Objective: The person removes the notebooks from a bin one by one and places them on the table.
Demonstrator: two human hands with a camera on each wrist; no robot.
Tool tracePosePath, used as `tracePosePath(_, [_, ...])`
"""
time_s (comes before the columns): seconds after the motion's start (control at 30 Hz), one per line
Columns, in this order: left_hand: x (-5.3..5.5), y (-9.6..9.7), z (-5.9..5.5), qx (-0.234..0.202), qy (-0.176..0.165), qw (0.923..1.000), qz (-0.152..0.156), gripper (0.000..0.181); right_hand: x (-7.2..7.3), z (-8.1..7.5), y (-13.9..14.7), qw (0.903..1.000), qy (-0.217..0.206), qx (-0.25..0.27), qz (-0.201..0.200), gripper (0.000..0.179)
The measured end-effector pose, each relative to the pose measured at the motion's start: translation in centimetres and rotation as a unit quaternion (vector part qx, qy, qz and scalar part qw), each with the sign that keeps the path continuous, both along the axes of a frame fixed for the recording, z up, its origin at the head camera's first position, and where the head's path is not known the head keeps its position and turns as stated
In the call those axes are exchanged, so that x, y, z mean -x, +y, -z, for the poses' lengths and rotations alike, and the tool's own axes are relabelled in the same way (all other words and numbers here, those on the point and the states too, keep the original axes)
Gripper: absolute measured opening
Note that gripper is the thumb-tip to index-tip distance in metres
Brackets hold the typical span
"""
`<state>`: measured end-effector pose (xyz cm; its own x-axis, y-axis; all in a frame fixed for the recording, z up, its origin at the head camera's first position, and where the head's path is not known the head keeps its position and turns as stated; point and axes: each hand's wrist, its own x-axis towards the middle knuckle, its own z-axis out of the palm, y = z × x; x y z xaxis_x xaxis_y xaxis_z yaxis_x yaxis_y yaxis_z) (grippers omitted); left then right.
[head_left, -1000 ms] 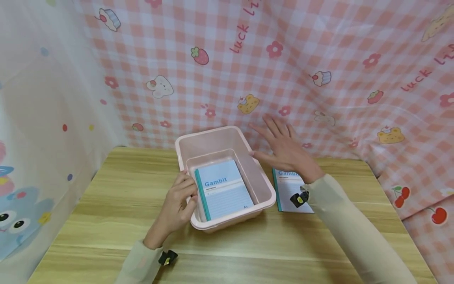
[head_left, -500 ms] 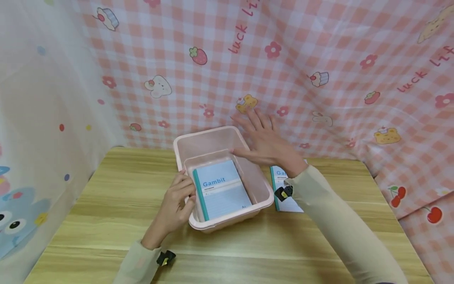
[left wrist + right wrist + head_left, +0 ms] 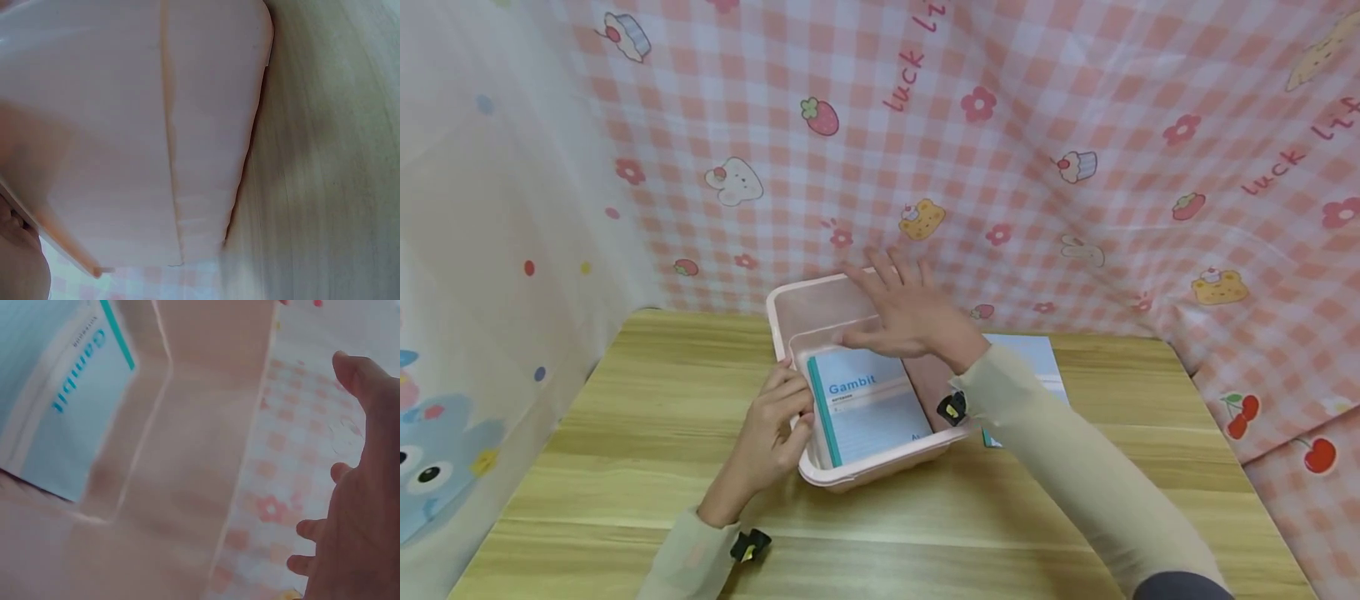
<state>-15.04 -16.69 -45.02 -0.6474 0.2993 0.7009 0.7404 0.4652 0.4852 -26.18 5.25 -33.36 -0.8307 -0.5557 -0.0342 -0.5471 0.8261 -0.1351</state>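
Note:
A pale pink plastic bin (image 3: 887,460) stands on the table, with a blue Gambit notebook (image 3: 871,417) lying flat inside. My left hand (image 3: 771,429) grips the bin's left rim with curled fingers; the left wrist view is mostly filled by the outer wall (image 3: 112,125). Above the far part of the bin, my right hand (image 3: 910,321) is spread with straight fingers and holds nothing. It covers part of the bin's back rim in the head view. A second blue notebook (image 3: 1022,354) lies to the right of the bin, partly hidden by the right sleeve.
The wood-grain table (image 3: 647,417) ends at the back against a pink checked cloth (image 3: 820,183). A white patterned cloth (image 3: 512,208) hangs along the left side.
My right hand has swept left, from over the notebook on the table and the bin's right rim to above the bin. The left hand and the bin stay in place.

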Motion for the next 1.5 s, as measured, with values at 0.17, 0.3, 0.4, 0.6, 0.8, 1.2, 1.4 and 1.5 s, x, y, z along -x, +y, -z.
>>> tracePosePath(0.17, [0.1, 0.1, 0.0, -0.004, 0.020, 0.9998, 0.005, 0.018, 0.0, 1.6, -1.4, 0.9985, -0.046, -0.028, -0.007, 0.102])
tracePosePath(0.3, [0.2, 0.0, 0.0, -0.003, 0.024, 0.9997, 0.005, 0.018, 0.1, 2.8, -2.1, 0.9952, -0.085, -0.050, -0.006, 0.107])
tracePosePath(0.4, [0.1, 0.0, 0.0, -0.003, 0.023, 0.9997, 0.004, 0.017, 0.4, 3.6, -2.5, 0.9921, -0.107, -0.067, -0.001, 0.111])
tracePosePath(0.6, [0.1, 0.1, 0.1, -0.008, 0.030, 0.9995, 0.008, 0.018, 0.7, 5.0, -3.7, 0.9860, -0.130, -0.104, -0.012, 0.116])
tracePosePath(0.8, [0.1, 0.1, 0.1, -0.013, 0.036, 0.9992, 0.009, 0.018, 0.4, 5.9, -5.1, 0.9799, -0.138, -0.144, -0.011, 0.113])
tracePosePath(1.2, [0.2, 0.1, 0.0, -0.016, 0.039, 0.9990, 0.013, 0.018, 0.7, 6.5, -6.5, 0.9824, -0.053, -0.173, -0.046, 0.102])
tracePosePath(1.4, [0.1, 0.0, 0.0, -0.011, 0.036, 0.9993, 0.007, 0.018, 1.3, 6.9, -7.0, 0.9821, -0.043, -0.179, -0.042, 0.098])
tracePosePath(1.5, [0.1, 0.0, 0.0, -0.008, 0.037, 0.9993, 0.006, 0.018, 1.5, 7.2, -7.1, 0.9808, -0.049, -0.186, -0.029, 0.100])
